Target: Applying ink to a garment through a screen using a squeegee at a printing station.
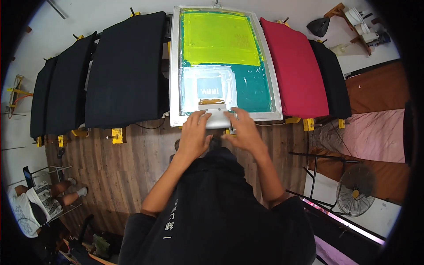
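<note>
A screen-printing frame point(274, 95) lies in front of me, pale-rimmed with a green mesh. Its far part carries a yellow-green coated area point(219, 37); nearer, on the left, white ink point(191, 81) surrounds a small stencilled rectangle. At the frame's near edge a silver squeegee point(217, 118) sits between my hands, with a brown strip along its far side. My left hand point(193, 131) has bent fingers at the squeegee's left end. Around the right end curl the fingers of my right hand point(244, 131). Both thumbs hang on the near side; their contact is partly hidden.
Black-covered boards point(126, 70) stand to the left on yellow supports. Right of the frame are a red-covered board point(295, 70) and another black one point(331, 79). A fan point(356, 191) stands at lower right. At lower left a person point(42, 203) sits on a metal-framed seat.
</note>
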A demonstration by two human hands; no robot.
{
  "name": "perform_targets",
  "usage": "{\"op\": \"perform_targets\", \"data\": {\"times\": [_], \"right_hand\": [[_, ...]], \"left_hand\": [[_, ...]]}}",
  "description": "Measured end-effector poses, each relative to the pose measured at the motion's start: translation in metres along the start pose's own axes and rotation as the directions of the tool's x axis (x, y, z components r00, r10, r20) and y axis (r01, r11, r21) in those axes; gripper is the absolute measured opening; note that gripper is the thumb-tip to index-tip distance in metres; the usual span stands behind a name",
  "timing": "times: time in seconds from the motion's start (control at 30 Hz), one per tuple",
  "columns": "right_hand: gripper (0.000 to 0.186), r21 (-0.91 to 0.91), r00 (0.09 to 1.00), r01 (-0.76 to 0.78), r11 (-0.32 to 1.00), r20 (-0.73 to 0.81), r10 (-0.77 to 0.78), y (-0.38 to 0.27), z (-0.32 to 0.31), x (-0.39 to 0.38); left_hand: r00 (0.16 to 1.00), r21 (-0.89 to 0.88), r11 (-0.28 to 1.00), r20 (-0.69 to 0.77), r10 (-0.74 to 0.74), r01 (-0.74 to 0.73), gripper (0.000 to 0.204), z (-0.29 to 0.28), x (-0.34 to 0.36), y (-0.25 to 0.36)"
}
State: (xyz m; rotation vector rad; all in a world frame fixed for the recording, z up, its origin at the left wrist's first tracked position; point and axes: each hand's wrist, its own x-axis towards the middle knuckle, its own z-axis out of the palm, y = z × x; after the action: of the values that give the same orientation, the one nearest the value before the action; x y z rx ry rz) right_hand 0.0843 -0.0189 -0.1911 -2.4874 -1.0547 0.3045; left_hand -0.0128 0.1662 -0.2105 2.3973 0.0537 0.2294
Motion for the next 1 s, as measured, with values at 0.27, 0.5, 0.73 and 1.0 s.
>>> {"op": "perform_targets", "data": {"times": [0.27,0.5,0.73,1.0], "right_hand": [[0.071,-0.219,0.999,0.007,0.976,0.054,0.005,0.001,0.034,0.032],[0.050,-0.034,0.999,0.027,0.999,0.045,-0.026,-0.002,0.007,0.073],[0.037,-0.003,0.993,-0.020,1.000,0.115,0.020,0.004,0.006,0.091],[0.021,-0.017,0.978,0.055,0.998,0.202,-0.050,0.022,-0.014,0.181]], "left_hand": [[0.974,0.185,0.960,0.126,0.189,-0.210,0.073,0.033,0.023,-0.041],[0.990,0.173,0.980,0.118,0.083,-0.102,0.037,0.029,0.069,-0.043],[0.938,0.103,0.993,0.336,-0.082,0.049,0.020,-0.002,0.093,-0.034],[0.886,0.189,0.981,0.446,-0.128,0.046,0.031,-0.043,0.172,-0.062]]}}
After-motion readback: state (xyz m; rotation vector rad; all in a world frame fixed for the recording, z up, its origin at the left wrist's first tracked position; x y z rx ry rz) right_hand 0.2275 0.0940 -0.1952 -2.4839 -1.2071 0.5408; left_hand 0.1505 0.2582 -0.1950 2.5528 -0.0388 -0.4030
